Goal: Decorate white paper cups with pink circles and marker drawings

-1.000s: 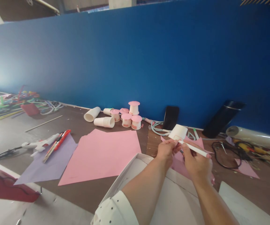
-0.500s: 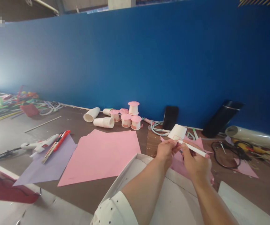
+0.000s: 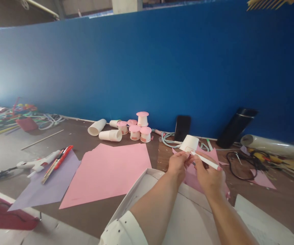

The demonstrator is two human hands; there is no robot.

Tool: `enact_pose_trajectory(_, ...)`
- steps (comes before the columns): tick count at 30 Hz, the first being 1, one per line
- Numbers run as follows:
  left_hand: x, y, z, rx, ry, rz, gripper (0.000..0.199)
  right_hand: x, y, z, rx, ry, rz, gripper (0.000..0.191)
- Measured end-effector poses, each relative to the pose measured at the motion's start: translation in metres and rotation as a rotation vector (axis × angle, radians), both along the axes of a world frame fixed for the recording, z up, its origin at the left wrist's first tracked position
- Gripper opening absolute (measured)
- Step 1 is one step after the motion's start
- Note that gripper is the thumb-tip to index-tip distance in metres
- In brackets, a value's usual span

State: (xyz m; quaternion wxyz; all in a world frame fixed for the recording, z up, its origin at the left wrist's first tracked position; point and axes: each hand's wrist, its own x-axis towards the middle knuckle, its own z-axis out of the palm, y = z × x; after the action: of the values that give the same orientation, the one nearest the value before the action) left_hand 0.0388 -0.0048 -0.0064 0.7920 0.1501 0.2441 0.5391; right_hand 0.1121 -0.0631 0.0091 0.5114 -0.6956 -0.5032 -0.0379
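The fingers of the left hand [image 3: 176, 166] pinch a paper cup [image 3: 189, 142]; those of the right hand [image 3: 210, 177] grip a marker [image 3: 208, 161]. A phone [image 3: 183, 127] stands toward the cup's eleven o'clock.

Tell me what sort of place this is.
Probably a craft workspace: a glue gun and a red utility knife lie near pink paper, and small cups with pink tops stand by the blue partition.

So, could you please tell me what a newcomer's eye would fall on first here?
Probably the broad blue partition behind the table, as it fills much of the view. Next would come the pink-topped cups clustered near its foot, then, to their right, the left hand at a white cup and the right hand holding a white pen.
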Motion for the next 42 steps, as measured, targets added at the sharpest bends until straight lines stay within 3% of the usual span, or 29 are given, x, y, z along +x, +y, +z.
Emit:
enact_pose_trajectory(17, -0.0037, -0.0046, -0.0044, 0.117, 0.035, -0.017, 0.029, -0.0008, -0.0002, -0.0006, 0.038, 0.114, 0.091, 0.035)
enact_pose_trajectory(42, -0.0053, -0.0068, -0.0002, 0.118, 0.062, -0.024, 0.022, -0.0028, 0.0015, -0.0014, 0.112, 0.077, 0.129, 0.035)
